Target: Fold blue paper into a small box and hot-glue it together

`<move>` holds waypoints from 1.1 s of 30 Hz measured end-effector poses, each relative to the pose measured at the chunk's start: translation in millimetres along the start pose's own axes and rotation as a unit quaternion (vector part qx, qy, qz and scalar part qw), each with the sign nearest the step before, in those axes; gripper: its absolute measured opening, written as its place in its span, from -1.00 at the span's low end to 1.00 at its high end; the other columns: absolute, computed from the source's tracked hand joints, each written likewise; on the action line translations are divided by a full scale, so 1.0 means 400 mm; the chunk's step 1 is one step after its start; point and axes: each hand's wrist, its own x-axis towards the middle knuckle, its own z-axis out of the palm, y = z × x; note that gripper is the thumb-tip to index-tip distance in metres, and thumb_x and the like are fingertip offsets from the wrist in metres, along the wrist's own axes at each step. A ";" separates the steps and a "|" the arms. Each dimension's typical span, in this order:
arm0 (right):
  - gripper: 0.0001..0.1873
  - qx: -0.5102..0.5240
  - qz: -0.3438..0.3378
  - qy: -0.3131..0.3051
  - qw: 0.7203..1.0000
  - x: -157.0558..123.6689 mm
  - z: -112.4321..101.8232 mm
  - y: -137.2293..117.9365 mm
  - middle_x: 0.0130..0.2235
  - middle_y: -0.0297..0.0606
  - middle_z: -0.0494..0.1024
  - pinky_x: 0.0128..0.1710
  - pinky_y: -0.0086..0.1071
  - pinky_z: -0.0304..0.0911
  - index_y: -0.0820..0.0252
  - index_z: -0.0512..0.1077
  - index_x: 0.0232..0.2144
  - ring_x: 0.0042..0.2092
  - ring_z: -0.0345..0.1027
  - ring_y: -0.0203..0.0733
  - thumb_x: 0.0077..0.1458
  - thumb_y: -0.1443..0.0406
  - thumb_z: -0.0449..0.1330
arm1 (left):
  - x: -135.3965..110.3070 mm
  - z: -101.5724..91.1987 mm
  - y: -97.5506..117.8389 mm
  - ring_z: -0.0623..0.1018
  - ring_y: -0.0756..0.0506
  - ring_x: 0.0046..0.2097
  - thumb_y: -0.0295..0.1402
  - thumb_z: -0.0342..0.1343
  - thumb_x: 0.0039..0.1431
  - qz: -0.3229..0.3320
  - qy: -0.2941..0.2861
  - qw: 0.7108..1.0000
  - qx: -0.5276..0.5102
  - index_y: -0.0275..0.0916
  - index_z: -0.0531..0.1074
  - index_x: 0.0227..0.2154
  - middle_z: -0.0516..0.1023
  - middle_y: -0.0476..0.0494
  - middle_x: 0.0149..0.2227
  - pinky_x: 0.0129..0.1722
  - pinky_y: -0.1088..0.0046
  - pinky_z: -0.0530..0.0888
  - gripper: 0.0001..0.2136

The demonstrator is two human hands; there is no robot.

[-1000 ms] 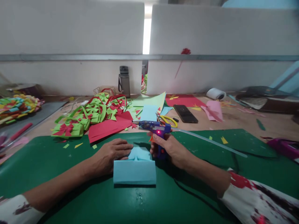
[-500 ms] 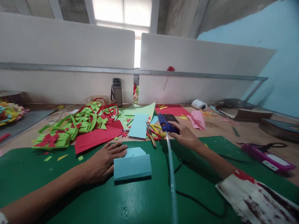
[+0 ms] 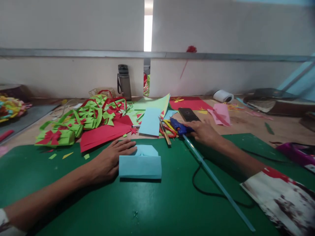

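A folded light-blue paper piece (image 3: 140, 167) lies on the green mat, its front flap folded over and a cut-cornered flap showing behind. My left hand (image 3: 116, 155) rests flat at its left edge, fingers stretched out over the back flap. At the far edge of the mat my right hand (image 3: 204, 131) is around the handle of a blue hot glue gun (image 3: 179, 126), the index finger stretched along it. A long clear glue stick (image 3: 219, 185) runs from the gun toward me. Scissors (image 3: 169, 126) and a pencil-like stick (image 3: 165, 132) lie beside the nozzle.
Green paper boxes with red bows (image 3: 55, 137) pile up at the left beside red sheets (image 3: 105, 132). A light-blue sheet (image 3: 149, 122), a phone (image 3: 189, 114), a white roll (image 3: 223, 96) and a dark bottle (image 3: 125, 83) stand or lie farther back. A black cord (image 3: 197, 183) loops across the mat.
My right hand has lowered the glue gun beside the scissors, and the glue stick has swung right. My left hand stays on the blue paper. The view has tilted down.
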 end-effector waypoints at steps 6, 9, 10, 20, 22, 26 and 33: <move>-0.66 0.048 -0.004 0.040 0.998 -0.033 -0.085 -0.109 -0.02 -0.02 0.44 0.00 -0.07 0.05 0.23 0.39 -0.07 0.01 0.26 0.06 0.08 0.33 0.05 | 0.002 -0.017 0.000 0.01 -0.23 0.27 -0.39 -0.20 0.23 -0.008 -0.030 1.000 -0.001 -0.25 0.08 0.19 0.06 -0.23 0.26 0.19 -0.01 0.03 -0.55; -0.74 0.219 -0.055 -0.079 0.971 -0.068 -0.100 -0.204 -0.26 -0.27 0.54 -0.28 -0.38 0.26 0.18 0.43 -0.23 -0.26 0.39 -0.20 0.07 0.17 0.09 | 0.002 -0.017 0.002 0.05 -0.23 0.26 -0.39 -0.17 0.22 -0.009 -0.010 1.000 -0.001 -0.27 0.11 0.17 0.09 -0.25 0.24 0.19 0.02 0.05 -0.56; -0.73 0.286 -0.056 -0.139 0.947 -0.080 -0.096 -0.235 -0.34 -0.30 0.53 -0.37 -0.42 0.25 0.19 0.43 -0.28 -0.34 0.37 -0.24 0.01 0.15 0.15 | 0.001 -0.015 0.003 0.07 -0.22 0.26 -0.39 -0.17 0.22 -0.011 -0.003 1.000 -0.002 -0.28 0.13 0.16 0.11 -0.26 0.24 0.19 0.02 0.05 -0.56; -0.84 0.269 -0.130 -0.077 0.951 -0.118 -0.058 -0.361 -0.55 -0.42 0.34 -0.52 -0.48 0.04 0.22 0.30 -0.56 -0.50 0.19 -0.36 0.01 0.34 0.17 | -0.020 -0.066 0.027 0.26 -0.22 0.17 -0.30 -0.10 0.22 -0.128 0.149 0.962 -0.190 -0.28 0.30 0.07 0.28 -0.26 0.15 0.17 0.15 0.16 -0.62; -0.88 0.217 -0.201 0.050 0.954 -0.116 -0.054 -0.356 -0.48 -0.33 0.38 -0.45 -0.44 0.10 0.24 0.32 -0.52 -0.45 0.23 -0.31 0.05 0.37 0.14 | -0.026 -0.087 0.044 0.32 -0.23 0.12 -0.22 -0.07 0.22 -0.212 0.199 0.906 -0.306 -0.28 0.30 0.06 0.35 -0.26 0.10 0.12 0.15 0.23 -0.60; -0.86 0.153 -0.300 0.200 0.920 -0.111 -0.032 -0.342 -0.47 -0.25 0.39 -0.41 -0.41 0.16 0.25 0.31 -0.48 -0.41 0.24 -0.27 0.14 0.38 0.07 | -0.029 -0.089 0.067 0.44 -0.22 0.00 -0.16 0.01 0.18 -0.254 0.177 0.757 -0.576 -0.22 0.22 0.11 0.41 -0.27 0.02 -0.11 0.24 0.43 -0.54; -0.93 0.190 -0.306 0.207 0.910 -0.112 -0.007 -0.334 -0.44 -0.26 0.43 -0.38 -0.43 0.24 0.22 0.30 -0.43 -0.38 0.31 -0.28 0.11 0.41 0.11 | -0.025 -0.056 0.062 0.43 0.04 -0.44 -0.23 0.13 0.09 -0.266 0.078 0.703 -0.654 -0.29 0.46 -0.30 0.46 -0.05 -0.44 -0.42 0.56 0.39 -0.78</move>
